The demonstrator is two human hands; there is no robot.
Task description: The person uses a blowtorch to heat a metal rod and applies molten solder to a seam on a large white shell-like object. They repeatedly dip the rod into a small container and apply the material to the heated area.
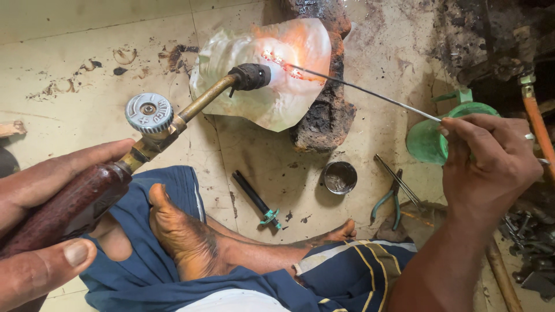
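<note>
My left hand (40,231) grips the dark red handle of a brass gas torch (173,124) with a round silver valve knob. Its black nozzle points at a pale, shiny curved metal piece (254,98) resting against a charred brick (326,115). A glowing orange seam shows on the metal where the flame hits. My right hand (491,164) pinches a thin metal rod (370,92), whose tip touches the glowing seam. I sit cross-legged on the floor, bare feet in front of me.
On the stained tile floor lie a small round tin (340,177), green-handled pliers (390,199), a black tool with a green end (257,199) and a green container (430,138). An orange hose (540,130) runs along the right edge beside sooty clutter.
</note>
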